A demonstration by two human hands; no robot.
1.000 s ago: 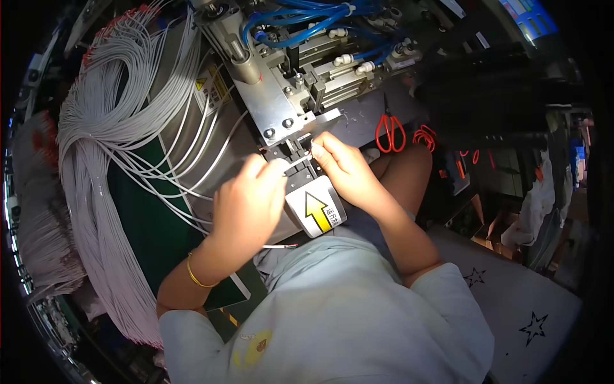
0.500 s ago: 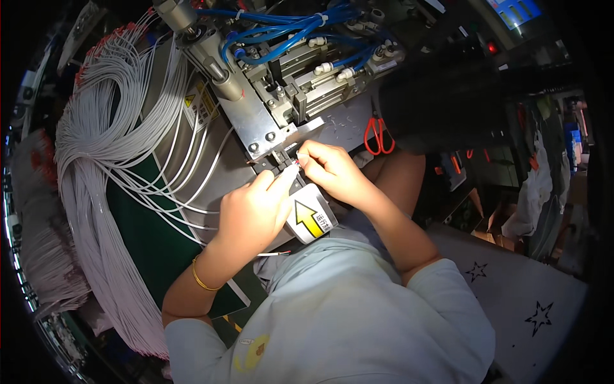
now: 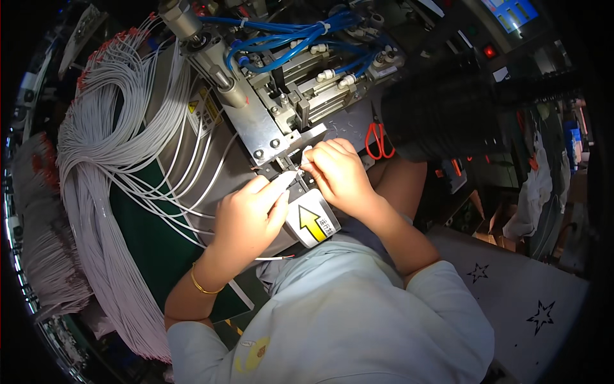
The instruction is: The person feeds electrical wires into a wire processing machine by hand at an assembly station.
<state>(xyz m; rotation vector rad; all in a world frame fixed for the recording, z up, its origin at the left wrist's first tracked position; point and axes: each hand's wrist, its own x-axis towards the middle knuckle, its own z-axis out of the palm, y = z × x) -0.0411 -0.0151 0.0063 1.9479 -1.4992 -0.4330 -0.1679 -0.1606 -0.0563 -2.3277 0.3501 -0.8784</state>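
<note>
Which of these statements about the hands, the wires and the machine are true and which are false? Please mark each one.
1. Both hands meet at the front of the metal machine. True: the left hand and the right hand are together there.
2. The red-handled scissors are in the right hand. False: they lie beyond it, untouched.
3. A large bundle of white wires lies on the person's left. True.
4. The hoses on top of the machine are green. False: the hoses are blue.
5. The left wrist is bare. False: it wears a thin gold bracelet.
</note>
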